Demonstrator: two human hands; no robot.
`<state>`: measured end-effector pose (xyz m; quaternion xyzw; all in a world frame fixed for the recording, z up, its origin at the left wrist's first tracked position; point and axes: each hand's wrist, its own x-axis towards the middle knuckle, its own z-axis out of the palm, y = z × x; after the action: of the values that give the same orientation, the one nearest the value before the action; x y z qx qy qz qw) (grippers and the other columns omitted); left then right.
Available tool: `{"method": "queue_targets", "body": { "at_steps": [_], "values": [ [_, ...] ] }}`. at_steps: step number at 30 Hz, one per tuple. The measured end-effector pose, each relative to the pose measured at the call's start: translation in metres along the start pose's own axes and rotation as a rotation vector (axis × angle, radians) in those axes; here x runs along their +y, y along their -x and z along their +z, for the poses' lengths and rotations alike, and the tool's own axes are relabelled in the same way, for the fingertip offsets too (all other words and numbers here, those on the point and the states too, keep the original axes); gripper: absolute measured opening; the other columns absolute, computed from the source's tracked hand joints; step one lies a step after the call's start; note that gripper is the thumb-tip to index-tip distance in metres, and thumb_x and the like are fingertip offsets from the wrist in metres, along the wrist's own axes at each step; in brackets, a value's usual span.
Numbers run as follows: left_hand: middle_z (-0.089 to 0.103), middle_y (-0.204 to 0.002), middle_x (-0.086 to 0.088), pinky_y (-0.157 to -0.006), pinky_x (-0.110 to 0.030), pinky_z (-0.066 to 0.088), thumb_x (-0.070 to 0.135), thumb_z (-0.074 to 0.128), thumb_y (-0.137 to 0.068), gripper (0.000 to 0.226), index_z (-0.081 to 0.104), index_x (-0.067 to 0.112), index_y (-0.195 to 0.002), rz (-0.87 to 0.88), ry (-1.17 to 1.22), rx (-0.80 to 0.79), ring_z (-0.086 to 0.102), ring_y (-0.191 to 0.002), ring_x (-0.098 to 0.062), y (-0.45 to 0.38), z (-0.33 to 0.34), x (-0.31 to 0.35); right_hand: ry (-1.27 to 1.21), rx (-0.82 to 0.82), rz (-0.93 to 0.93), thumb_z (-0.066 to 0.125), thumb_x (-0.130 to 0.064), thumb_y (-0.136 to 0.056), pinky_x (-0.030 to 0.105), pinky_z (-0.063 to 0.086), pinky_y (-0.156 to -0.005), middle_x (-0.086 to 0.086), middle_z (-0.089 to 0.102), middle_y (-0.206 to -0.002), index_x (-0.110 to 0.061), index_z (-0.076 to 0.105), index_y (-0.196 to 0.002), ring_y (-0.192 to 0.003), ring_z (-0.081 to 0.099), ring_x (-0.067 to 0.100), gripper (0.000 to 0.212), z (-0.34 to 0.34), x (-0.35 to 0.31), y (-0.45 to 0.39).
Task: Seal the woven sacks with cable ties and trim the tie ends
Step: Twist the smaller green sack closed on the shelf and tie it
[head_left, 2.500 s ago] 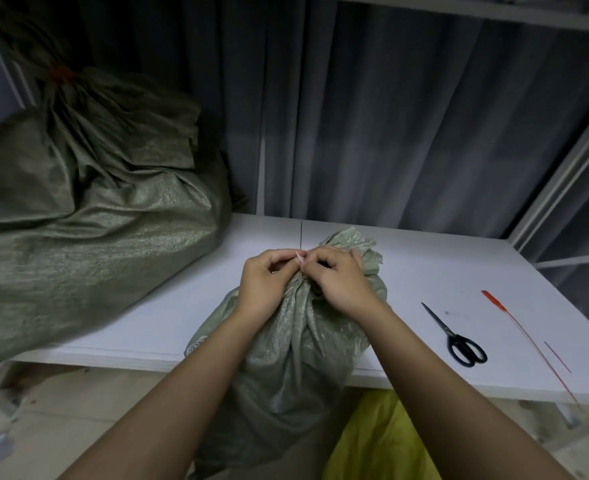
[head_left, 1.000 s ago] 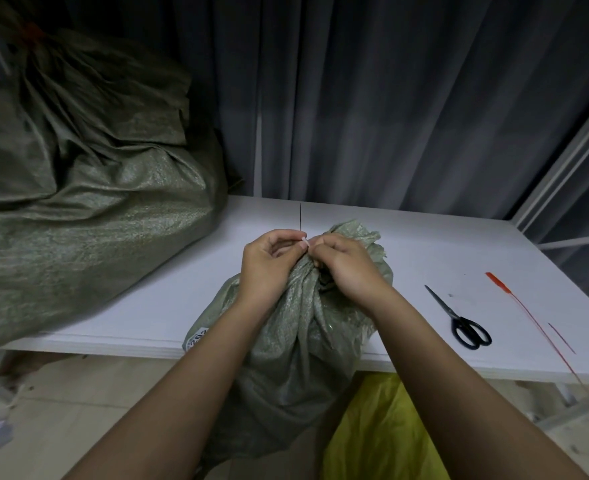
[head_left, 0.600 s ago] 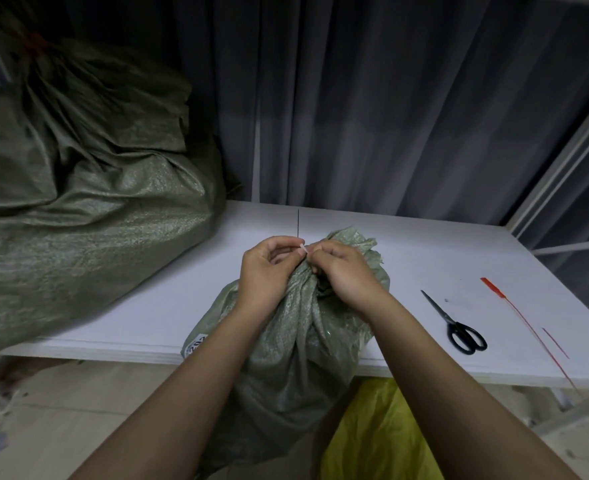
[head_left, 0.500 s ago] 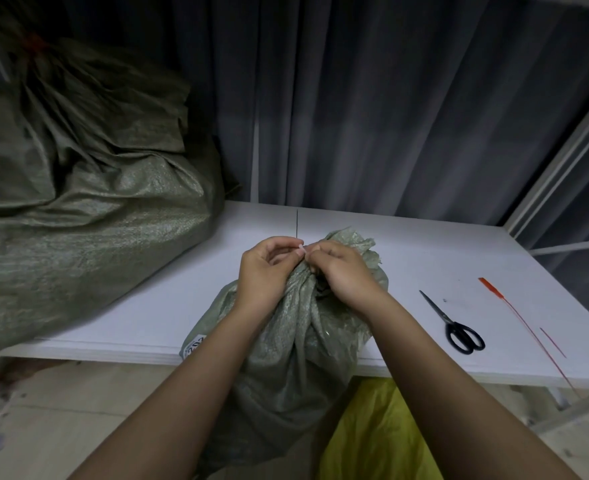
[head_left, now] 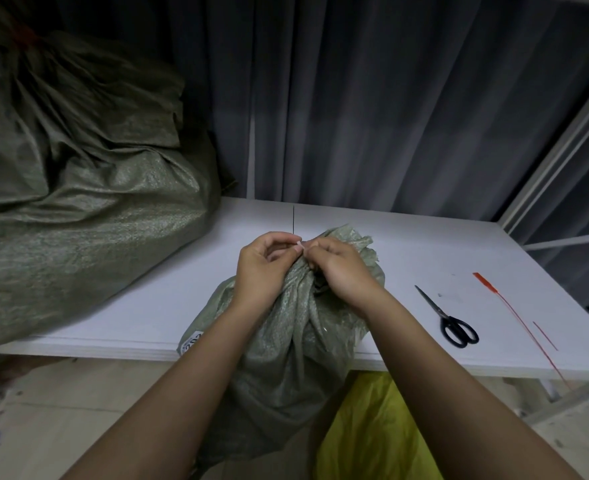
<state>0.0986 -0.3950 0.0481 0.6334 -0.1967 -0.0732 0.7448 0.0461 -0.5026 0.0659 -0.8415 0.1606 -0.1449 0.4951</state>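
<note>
A small green woven sack leans against the front edge of the white table, its neck bunched at the top. My left hand and my right hand meet at that neck, fingertips pinching a thin black cable tie whose free end sticks straight up above them. Whether the tie loops round the neck is hidden by my fingers. Black-handled scissors lie on the table to the right.
A large green woven sack tied with a red tie fills the table's left side. A red cable tie and a short red offcut lie at the right edge. Yellow fabric shows below the table. Grey curtain behind.
Both hands stay at the sack's neck with only small finger movements on the tie. The view has shifted slightly.
</note>
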Motion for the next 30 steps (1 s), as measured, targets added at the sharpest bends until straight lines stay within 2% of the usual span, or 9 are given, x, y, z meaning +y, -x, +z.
{"method": "queue_targets", "body": {
  "at_steps": [4,6,8,10,18,25,30],
  "values": [
    [0.069,-0.079,0.002,-0.068,-0.010,0.050,-0.003,0.066,-0.081,0.013,0.065,0.010,-0.084,0.000,-0.005,-0.004,0.065,-0.068,0.001,0.0006,0.0006,0.0008,0.013,0.002,0.001,0.046,-0.040,-0.075,0.052,0.026,-0.108,-0.015,0.055,-0.065,-0.042,0.060,-0.054,-0.079,0.051,0.010,0.025,-0.0005,0.0008,0.0006],
    [0.069,-0.079,0.002,-0.068,-0.010,0.050,-0.003,0.066,-0.082,0.014,0.065,0.011,-0.083,0.003,-0.012,-0.010,0.066,-0.069,0.001,0.0003,-0.0004,0.0000,0.005,0.010,-0.007,0.047,-0.041,-0.075,0.053,0.026,-0.108,-0.017,0.057,-0.063,-0.037,0.060,-0.055,-0.078,0.052,0.010,0.025,0.0005,0.0020,0.0003],
    [0.069,-0.079,0.002,-0.068,-0.011,0.050,-0.003,0.066,-0.082,0.014,0.065,0.011,-0.083,0.001,-0.022,-0.011,0.066,-0.069,0.000,0.0000,-0.0009,-0.0006,0.013,0.025,-0.023,0.046,-0.042,-0.075,0.056,0.026,-0.110,-0.012,0.063,-0.074,-0.034,0.060,-0.056,-0.084,0.056,0.013,0.025,0.0011,0.0030,0.0005],
    [0.069,-0.079,0.001,-0.068,-0.011,0.050,-0.002,0.066,-0.082,0.012,0.065,0.010,-0.084,-0.008,-0.025,-0.006,0.066,-0.069,0.000,-0.0008,-0.0010,-0.0012,0.045,0.032,-0.040,0.045,-0.043,-0.075,0.057,0.026,-0.108,-0.006,0.065,-0.085,-0.039,0.061,-0.058,-0.093,0.058,0.016,0.023,0.0017,0.0029,0.0008],
    [0.069,-0.082,-0.001,-0.068,-0.009,0.050,-0.001,0.067,-0.082,0.011,0.066,0.002,-0.093,-0.037,-0.032,0.012,0.066,-0.069,0.003,-0.0017,-0.0018,0.0001,0.020,0.053,-0.048,0.044,-0.039,-0.078,0.057,0.025,-0.109,-0.008,0.063,-0.091,-0.049,0.060,-0.058,-0.101,0.056,0.019,0.027,0.0055,0.0031,0.0037],
    [0.068,-0.082,0.000,-0.067,-0.008,0.049,-0.001,0.068,-0.081,0.011,0.065,0.003,-0.091,-0.048,-0.029,0.006,0.065,-0.068,0.004,-0.0013,-0.0048,-0.0011,-0.001,0.038,-0.044,0.042,-0.040,-0.074,0.057,0.024,-0.110,-0.011,0.060,-0.082,-0.048,0.059,-0.052,-0.092,0.053,0.014,0.029,0.0064,-0.0018,0.0076],
    [0.069,-0.083,0.001,-0.068,-0.009,0.049,0.001,0.068,-0.082,0.010,0.065,0.006,-0.091,-0.051,-0.016,0.013,0.065,-0.071,0.003,-0.0015,-0.0041,-0.0033,-0.039,0.010,-0.018,0.047,-0.040,-0.070,0.056,0.023,-0.111,-0.014,0.060,-0.079,-0.046,0.064,-0.060,-0.090,0.054,0.011,0.021,0.0049,-0.0011,0.0046]
  ]
}}
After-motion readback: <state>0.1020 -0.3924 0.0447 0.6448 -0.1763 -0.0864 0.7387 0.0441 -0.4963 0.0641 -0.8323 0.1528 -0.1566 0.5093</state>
